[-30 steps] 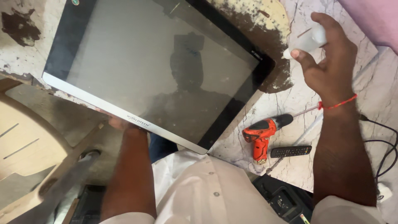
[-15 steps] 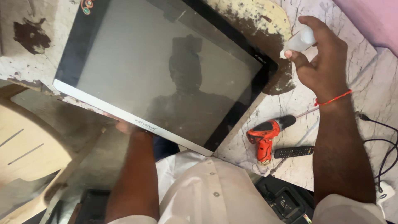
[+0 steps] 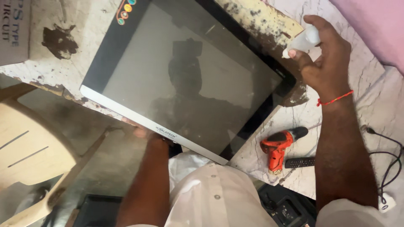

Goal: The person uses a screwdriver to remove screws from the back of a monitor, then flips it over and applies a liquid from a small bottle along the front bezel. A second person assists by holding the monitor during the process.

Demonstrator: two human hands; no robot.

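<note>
A flat screen (image 3: 189, 80) with a black frame and a silver bottom strip lies tilted across a worn table (image 3: 63, 59), its near edge hanging past the table's rim. My left hand (image 3: 141, 131) is under that near edge, mostly hidden, holding the screen up. My right hand (image 3: 322, 56) is over the screen's right corner, closed around a small white bottle (image 3: 302, 42) with its tip pointing toward the glass. A red thread is tied around that wrist.
An orange and black power drill (image 3: 280, 147) and a black remote (image 3: 299, 162) lie on the marble top (image 3: 378, 109) to the right. Black cables (image 3: 389, 162) run at the far right. A beige plastic chair (image 3: 29, 155) stands at the left.
The view has shifted so the screen sits further right and lower in frame. My right hand with the bottle stays by the screen's right corner.
</note>
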